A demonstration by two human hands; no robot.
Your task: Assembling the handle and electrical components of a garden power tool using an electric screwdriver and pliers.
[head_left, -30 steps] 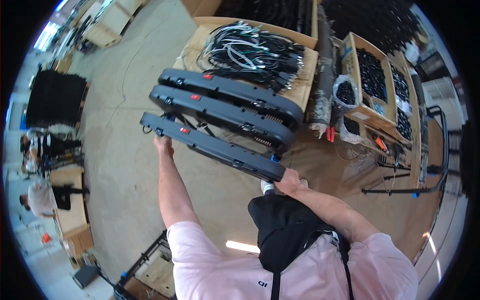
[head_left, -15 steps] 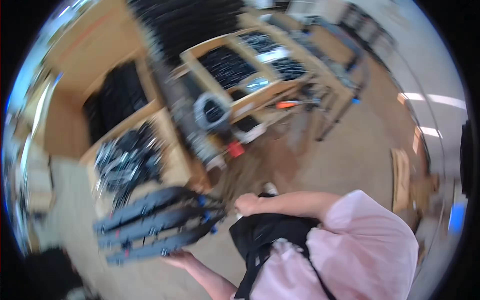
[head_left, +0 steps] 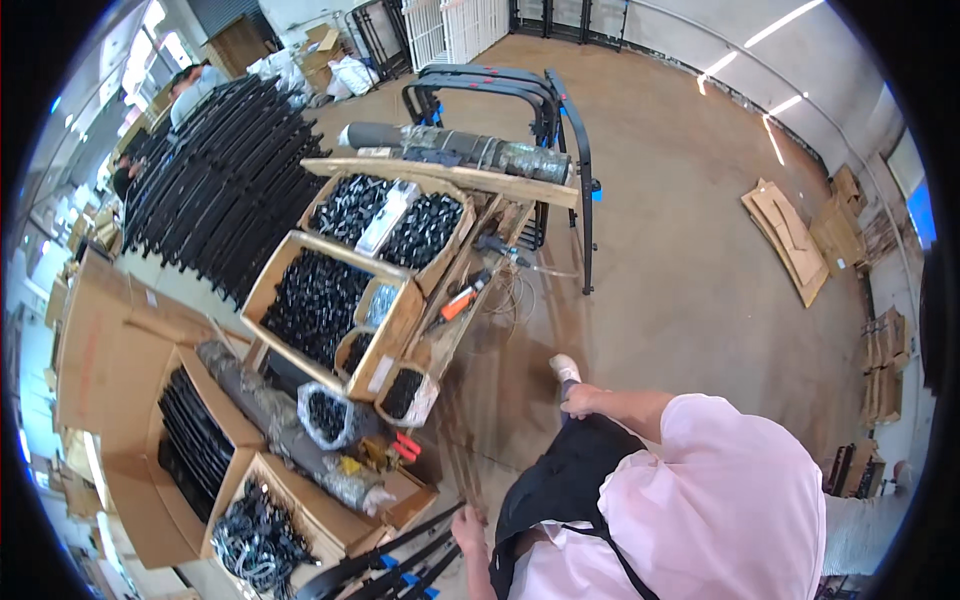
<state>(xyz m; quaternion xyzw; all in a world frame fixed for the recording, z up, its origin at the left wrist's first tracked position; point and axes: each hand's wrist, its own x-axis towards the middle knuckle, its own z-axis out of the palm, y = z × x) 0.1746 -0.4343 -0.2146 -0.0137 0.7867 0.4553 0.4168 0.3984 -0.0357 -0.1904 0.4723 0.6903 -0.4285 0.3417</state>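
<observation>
At the lower edge we have the black frames (head_left: 350, 570), a group of curved bars with blue fittings, only partly in view and cut off by the rim. Our left hand (head_left: 470, 527) is right by their near ends; we cannot tell whether its fingers grasp a bar or are released. Our right hand (head_left: 580, 402) is well apart from them, over our leg beside the black apron (head_left: 570, 460), its fingers bent inward; we cannot make out whether they are clenched or hold anything. Just left of the frames we see a tangled heap of cables (head_left: 255, 540) in a shallow box, and beyond it a large open carton (head_left: 130, 490) containing dark parts. A long wrapped roll (head_left: 290, 430) slants past both, with a plastic-lined bag (head_left: 327, 415) of small black pieces and a red-handled tool (head_left: 407, 447) near it. Farther off, wooden bins (head_left: 270, 285) filled with black pieces stand beside an orange tool (head_left: 462, 298) lying on the worktop (head_left: 445, 335). Behind them we see another wrapped roll (head_left: 460, 150), and past that, black tubular stands (head_left: 572, 110) on the brown floor (head_left: 680, 250). Flattened cardboard (head_left: 785, 240) lies to our right.
</observation>
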